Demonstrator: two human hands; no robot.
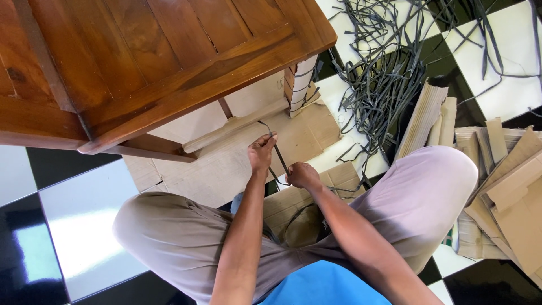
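While I watch from the head view, my left hand and right hand both have their fingers closed around a dark strap that runs up to the cardboard strip lying under the wooden table. If I pull unevenly, I judge the strap could slip through my fingers or crease the cardboard sheet beneath.

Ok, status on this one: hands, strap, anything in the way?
Left hand and right hand both gripping one dark strap. Strap runs toward cardboard-wrapped table leg. Loose strap pile lies beyond, clear of hands.
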